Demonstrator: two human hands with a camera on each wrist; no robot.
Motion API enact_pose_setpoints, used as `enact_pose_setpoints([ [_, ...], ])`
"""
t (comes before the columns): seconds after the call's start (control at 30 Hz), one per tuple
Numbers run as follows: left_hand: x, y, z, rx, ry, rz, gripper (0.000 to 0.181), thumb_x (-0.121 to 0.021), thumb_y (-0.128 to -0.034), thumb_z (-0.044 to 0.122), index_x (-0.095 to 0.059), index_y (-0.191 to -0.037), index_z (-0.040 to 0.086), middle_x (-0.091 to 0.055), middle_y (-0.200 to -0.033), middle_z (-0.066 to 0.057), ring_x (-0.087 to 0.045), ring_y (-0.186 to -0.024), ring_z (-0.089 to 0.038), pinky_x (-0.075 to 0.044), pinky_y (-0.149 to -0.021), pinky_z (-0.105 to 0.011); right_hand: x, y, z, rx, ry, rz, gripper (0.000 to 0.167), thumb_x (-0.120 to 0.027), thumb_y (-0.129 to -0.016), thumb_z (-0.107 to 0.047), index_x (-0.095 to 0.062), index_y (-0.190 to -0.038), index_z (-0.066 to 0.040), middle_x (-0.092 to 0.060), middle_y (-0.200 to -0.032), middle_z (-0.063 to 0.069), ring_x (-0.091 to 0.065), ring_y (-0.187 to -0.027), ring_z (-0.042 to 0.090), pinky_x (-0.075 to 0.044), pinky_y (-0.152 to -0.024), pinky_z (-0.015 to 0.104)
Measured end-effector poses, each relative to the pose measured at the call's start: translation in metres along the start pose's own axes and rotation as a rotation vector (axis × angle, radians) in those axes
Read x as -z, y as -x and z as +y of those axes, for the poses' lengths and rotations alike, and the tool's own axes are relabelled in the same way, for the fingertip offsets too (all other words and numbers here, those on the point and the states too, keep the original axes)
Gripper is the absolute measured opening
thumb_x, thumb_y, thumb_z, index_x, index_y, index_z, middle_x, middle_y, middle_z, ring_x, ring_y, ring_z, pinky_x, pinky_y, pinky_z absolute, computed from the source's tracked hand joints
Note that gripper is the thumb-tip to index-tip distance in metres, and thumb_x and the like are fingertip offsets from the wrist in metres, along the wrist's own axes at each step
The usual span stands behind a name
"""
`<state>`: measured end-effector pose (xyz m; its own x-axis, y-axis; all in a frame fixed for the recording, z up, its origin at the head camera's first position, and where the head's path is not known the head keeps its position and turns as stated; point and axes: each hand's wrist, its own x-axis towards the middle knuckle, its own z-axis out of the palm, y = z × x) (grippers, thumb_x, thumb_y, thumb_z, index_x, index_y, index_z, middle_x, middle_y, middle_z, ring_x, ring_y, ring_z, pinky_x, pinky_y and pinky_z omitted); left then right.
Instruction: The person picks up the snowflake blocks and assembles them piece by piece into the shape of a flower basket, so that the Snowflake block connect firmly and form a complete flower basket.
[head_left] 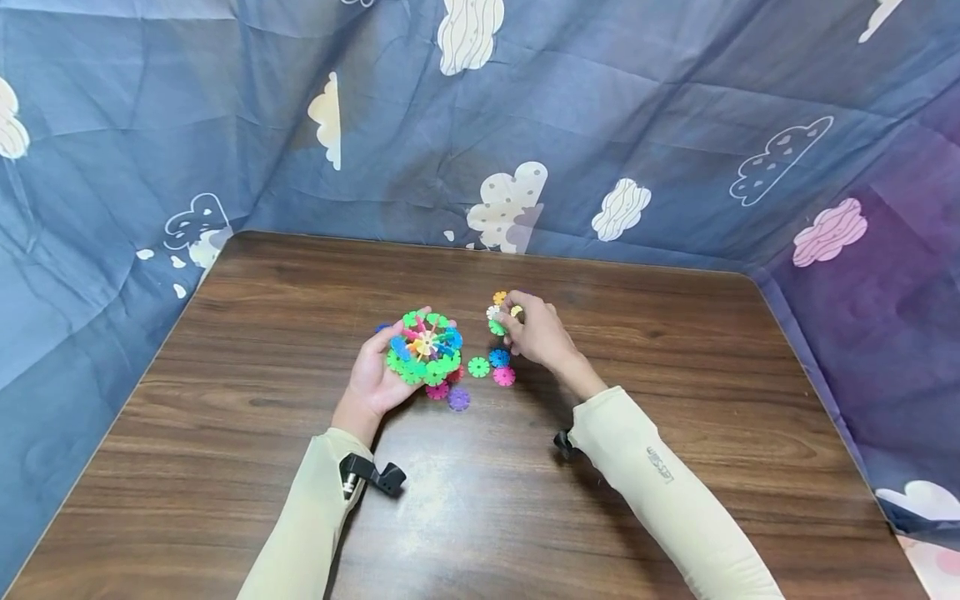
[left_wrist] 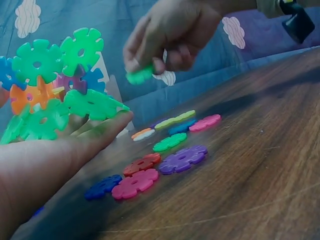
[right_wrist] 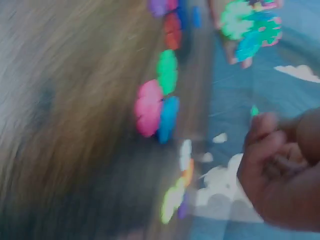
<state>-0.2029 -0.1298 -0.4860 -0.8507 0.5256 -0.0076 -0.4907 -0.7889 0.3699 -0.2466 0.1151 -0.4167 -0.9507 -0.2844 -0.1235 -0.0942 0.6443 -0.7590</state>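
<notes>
My left hand [head_left: 369,377] holds a ball-like build of interlocking notched plastic discs [head_left: 427,368] from below, above the table. Green discs ring it, with blue, orange and pink ones among them. To the right, my right hand [head_left: 542,335] pinches a single green notched disc [left_wrist: 140,75] between thumb and fingers. In the left wrist view that disc is raised off the table and apart from the build. The right wrist view is blurred, with only a sliver of the green disc showing at the fingertips.
Loose discs lie on the wooden table [head_left: 247,400] between and below the hands: a purple disc [head_left: 459,400], a green disc [head_left: 478,367], a blue disc [head_left: 498,357], pink discs and several others. A dark cloud-patterned cloth [head_left: 405,167] hangs behind the table.
</notes>
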Motion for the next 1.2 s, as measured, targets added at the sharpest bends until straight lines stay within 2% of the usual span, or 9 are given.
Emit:
enact_pose_setpoints([
  [0.13, -0.001, 0.0, 0.001, 0.008, -0.015, -0.027, 0.059, -0.036, -0.1078, 0.033, -0.014, -0.16, 0.018, -0.043, -0.151, -0.015, -0.051, -0.134, -0.027, -0.048, -0.107, -0.045, 0.001, 0.011, -0.009, 0.031, -0.299, -0.283, 0.014, -0.059, -0.098, -0.003, -0.064, -0.109, 0.005, -0.06, -0.066, 0.009, -0.052, -0.051, 0.011, -0.047, -0.049, 0.025],
  [0.2, -0.002, 0.001, 0.001, 0.013, -0.034, -0.041, 0.063, -0.038, -0.1075, 0.036, -0.01, -0.161, 0.018, -0.047, -0.147, -0.014, -0.052, -0.133, -0.025, -0.048, -0.107, -0.043, -0.001, 0.016, -0.012, 0.017, -0.377, -0.403, 0.015, -0.058, -0.097, -0.002, -0.064, -0.108, 0.008, -0.058, -0.065, 0.005, -0.049, -0.051, 0.01, -0.043, -0.049, 0.023],
  [0.27, -0.002, 0.0, 0.001, 0.021, -0.064, -0.048, 0.068, -0.041, -0.1067, 0.038, -0.005, -0.161, 0.018, -0.05, -0.145, -0.013, -0.053, -0.133, -0.024, -0.048, -0.107, -0.042, -0.004, 0.018, -0.015, 0.005, -0.408, -0.457, 0.014, -0.057, -0.098, -0.003, -0.063, -0.105, 0.008, -0.056, -0.063, 0.001, -0.046, -0.05, 0.009, -0.039, -0.048, 0.022],
  [0.4, -0.004, -0.002, -0.002, 0.039, -0.129, -0.038, 0.072, -0.048, -0.1045, 0.038, -0.007, -0.161, 0.018, -0.037, -0.154, -0.016, -0.053, -0.133, -0.022, -0.049, -0.106, -0.041, -0.01, 0.019, -0.017, -0.025, -0.404, -0.451, 0.011, -0.056, -0.097, -0.001, -0.062, -0.099, 0.008, -0.054, -0.061, 0.0, -0.043, -0.048, 0.007, -0.034, -0.046, 0.021],
  [0.5, -0.005, -0.003, -0.003, 0.053, -0.15, -0.04, 0.068, -0.044, -0.106, 0.035, -0.007, -0.161, 0.019, -0.032, -0.156, -0.016, -0.052, -0.133, -0.022, -0.049, -0.106, -0.04, -0.013, 0.018, -0.018, -0.056, -0.404, -0.435, 0.01, -0.055, -0.097, 0.0, -0.062, -0.097, 0.007, -0.052, -0.06, 0.0, -0.042, -0.047, 0.007, -0.032, -0.045, 0.021],
  [0.7, -0.008, -0.001, -0.005, 0.072, -0.161, -0.039, 0.056, -0.033, -0.1087, 0.03, -0.014, -0.16, 0.018, -0.052, -0.143, -0.01, -0.053, -0.132, -0.022, -0.049, -0.106, -0.041, -0.015, 0.018, -0.02, -0.083, -0.411, -0.421, 0.012, -0.049, -0.093, 0.006, -0.061, -0.095, 0.008, -0.051, -0.06, 0.001, -0.033, -0.046, 0.008, -0.027, -0.045, 0.019],
  [0.9, -0.008, -0.002, -0.007, 0.09, -0.215, -0.014, 0.057, -0.034, -0.1087, 0.03, -0.013, -0.16, 0.016, -0.052, -0.142, -0.01, -0.054, -0.131, -0.02, -0.05, -0.105, -0.039, -0.019, 0.02, -0.021, -0.125, -0.426, -0.382, 0.013, -0.049, -0.091, 0.009, -0.062, -0.093, 0.01, -0.053, -0.058, 0.001, -0.034, -0.045, 0.006, -0.028, -0.044, 0.018],
  [1.07, -0.004, -0.002, -0.004, 0.073, -0.146, 0.01, 0.05, -0.032, -0.109, 0.034, -0.025, -0.155, 0.015, -0.049, -0.142, -0.016, -0.057, -0.128, -0.025, -0.051, -0.104, -0.043, -0.025, 0.02, -0.019, -0.15, -0.514, -0.302, 0.007, -0.061, -0.094, 0.001, -0.063, -0.09, 0.007, -0.059, -0.058, 0.002, -0.048, -0.046, 0.006, -0.038, -0.043, 0.015],
  [1.2, -0.001, 0.0, 0.001, 0.065, -0.066, 0.008, 0.045, -0.036, -0.1081, 0.037, -0.035, -0.146, 0.013, -0.056, -0.136, -0.017, -0.059, -0.125, -0.027, -0.051, -0.103, -0.044, -0.025, 0.016, -0.014, -0.125, -0.499, -0.284, 0.022, -0.062, -0.098, -0.012, -0.063, -0.091, 0.008, -0.063, -0.062, 0.005, -0.053, -0.047, 0.006, -0.042, -0.045, 0.017],
])
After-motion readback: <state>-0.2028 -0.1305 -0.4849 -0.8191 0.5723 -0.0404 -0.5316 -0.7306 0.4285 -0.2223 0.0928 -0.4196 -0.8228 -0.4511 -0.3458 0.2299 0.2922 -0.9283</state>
